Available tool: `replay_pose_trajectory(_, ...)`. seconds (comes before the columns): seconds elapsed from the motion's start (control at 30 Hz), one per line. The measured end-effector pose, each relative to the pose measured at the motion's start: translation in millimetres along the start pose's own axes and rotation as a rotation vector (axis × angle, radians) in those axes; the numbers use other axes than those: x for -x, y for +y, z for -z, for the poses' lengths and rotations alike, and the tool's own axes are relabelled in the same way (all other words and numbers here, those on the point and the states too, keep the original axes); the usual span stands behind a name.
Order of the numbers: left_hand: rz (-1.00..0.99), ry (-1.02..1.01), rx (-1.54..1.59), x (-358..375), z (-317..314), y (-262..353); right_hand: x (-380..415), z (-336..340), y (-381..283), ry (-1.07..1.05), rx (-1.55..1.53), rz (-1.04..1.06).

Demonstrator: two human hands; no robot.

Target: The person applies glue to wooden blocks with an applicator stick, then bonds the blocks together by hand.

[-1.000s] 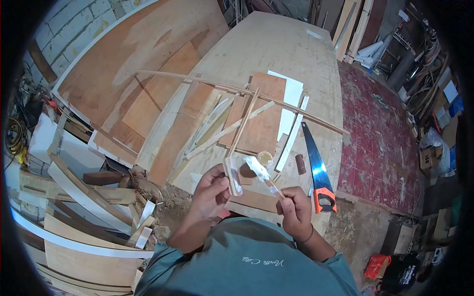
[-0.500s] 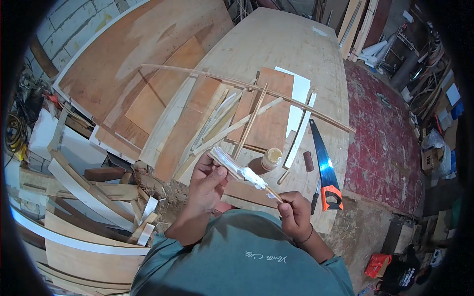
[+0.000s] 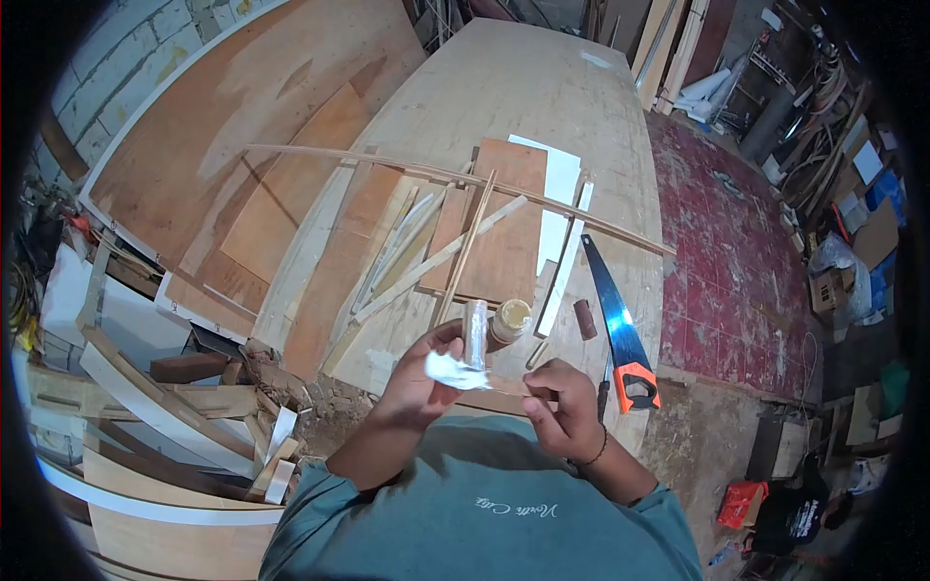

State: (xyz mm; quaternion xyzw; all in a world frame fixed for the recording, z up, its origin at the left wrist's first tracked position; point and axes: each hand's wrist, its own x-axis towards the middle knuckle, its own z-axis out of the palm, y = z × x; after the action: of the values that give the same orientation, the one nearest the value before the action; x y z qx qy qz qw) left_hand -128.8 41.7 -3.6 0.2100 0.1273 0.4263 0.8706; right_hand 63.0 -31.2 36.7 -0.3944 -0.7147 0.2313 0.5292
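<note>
My left hand (image 3: pixel 415 380) is closed around a short wooden piece (image 3: pixel 476 334) whose upper face is smeared with white paste. The piece now points away from me. Between finger and thumb, my right hand (image 3: pixel 565 412) pinches a thin stick (image 3: pixel 506 391). A thick white blob of paste (image 3: pixel 452 372) covers the stick's far end, close in front of my left fingers and the near end of the wood. Whether the blob touches the wood is hard to make out. Just beyond stands an open jar (image 3: pixel 511 320) with pale contents.
A handsaw (image 3: pixel 620 324) with an orange handle lies right of my right hand, near a brown cylinder (image 3: pixel 585 320). Wood strips and a brown board (image 3: pixel 513 213) lie across the plywood table (image 3: pixel 504 82). Curved wooden parts (image 3: pixel 145 387) are stacked at left.
The wooden piece has turned from slanting to pointing away from me. The pasted end of the stick has shifted left, towards my left hand. My view has moved slightly right.
</note>
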Motion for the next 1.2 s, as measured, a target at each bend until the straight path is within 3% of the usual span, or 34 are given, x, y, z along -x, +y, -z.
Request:
replay_pose_trajectory(0.13, 0.081, 0.102, -0.013, 4, -15, -1, -14, -5, 5, -0.048, 0.035, 0.029)
replay_pose_trajectory(0.4, 0.199, -0.133, 0.140, 1, 0, 1, -17, -3, 16, 0.114, 0.209, 0.017)
replay_pose_trajectory(0.47, 0.210, -0.066, 0.087, 2, 0, 5, -12, 2, 9, 0.015, 0.169, -0.051)
replay_pose_trajectory(0.5, 0.178, 0.057, 0.060, -1, -11, 3, -13, 0, 8, 0.004, 0.105, 0.029)
replay_pose_trajectory(0.6, 0.204, -0.062, 0.154, -7, 9, -2, -19, -7, 2, -0.072, 0.119, 0.086)
replay_pose_trajectory(0.63, 0.166, 0.011, 0.068, -3, 10, -4, -17, -8, 6, -0.057, 0.100, 0.048)
replay_pose_trajectory(0.77, 0.174, -0.087, 0.066, 0, 10, -2, -16, -10, 7, 0.047, 0.104, -0.058)
replay_pose_trajectory(0.9, 0.177, -0.015, 0.032, -3, -3, 2, -14, -12, 7, 0.061, 0.074, -0.133)
replay_pose_trajectory(1.0, 0.197, -0.015, 0.054, -5, 1, 2, -14, -12, 7, -0.077, 0.066, -0.072)
replay_pose_trajectory(1.07, 0.118, 0.022, -0.182, -4, 7, -4, -15, -13, 13, -0.027, 0.072, 0.082)
replay_pose_trajectory(1.1, 0.214, -0.079, -0.008, -6, 9, 2, -16, -12, 15, -0.025, 0.074, 0.081)
replay_pose_trajectory(1.2, 0.236, -0.159, -0.029, -4, 10, 5, -18, -6, 20, 0.080, 0.233, 0.073)
